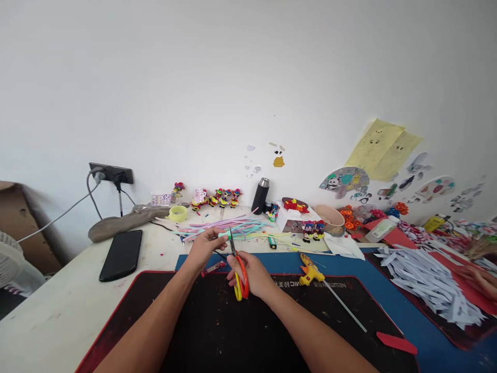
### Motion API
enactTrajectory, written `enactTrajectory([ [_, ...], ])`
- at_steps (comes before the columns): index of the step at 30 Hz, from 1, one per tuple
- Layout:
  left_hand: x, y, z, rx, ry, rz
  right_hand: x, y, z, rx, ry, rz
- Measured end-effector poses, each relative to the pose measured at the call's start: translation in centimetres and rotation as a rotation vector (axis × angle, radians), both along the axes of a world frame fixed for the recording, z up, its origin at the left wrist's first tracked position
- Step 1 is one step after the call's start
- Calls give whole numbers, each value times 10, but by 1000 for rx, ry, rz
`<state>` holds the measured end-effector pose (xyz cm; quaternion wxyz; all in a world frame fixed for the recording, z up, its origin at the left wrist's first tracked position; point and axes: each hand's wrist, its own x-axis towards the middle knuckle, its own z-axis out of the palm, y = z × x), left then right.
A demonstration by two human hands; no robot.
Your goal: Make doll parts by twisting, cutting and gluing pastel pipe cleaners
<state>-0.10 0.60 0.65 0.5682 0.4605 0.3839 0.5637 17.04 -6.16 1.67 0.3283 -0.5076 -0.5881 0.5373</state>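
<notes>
- Left hand (204,248): thumb and forefinger pinched on a small green piece (224,235), which is held above the table (58,290).
- Right hand (250,272): fingers curled through the handles of the scissors (244,280), one handle orange, one yellow; the blades are pointed upward beside the green piece; whether contact is made cannot be told.
- Black mat (217,321), red-edged: laid beneath the forearms.
- Pastel strips (244,225), assorted: heaped just beyond the hands.
- Yellow glue gun (309,272): laid to the right of the scissors, a pale glue stick (345,306) extended from its rear.
- Black phone (121,255): placed on the table, left of the mat.
- Small colourful figures (225,198): lined up near the wall.
- Black bottle (260,198): stood behind the strips.
- White paper strips (430,287): piled at far right, near a co-worker's hand (479,277).
</notes>
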Motion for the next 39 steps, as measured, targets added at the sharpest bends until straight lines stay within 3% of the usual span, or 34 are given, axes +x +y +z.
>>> enactTrajectory([
  [13,1,-3,3,-20,-15,-44,-3,-2,8,-84,57,1],
  [29,5,-4,-3,-69,-4,-84,-4,1,-5,-10,-123,-82],
  [39,4,-1,-9,-78,-7,-89,-11,5,-6,-117,-138,-155],
])
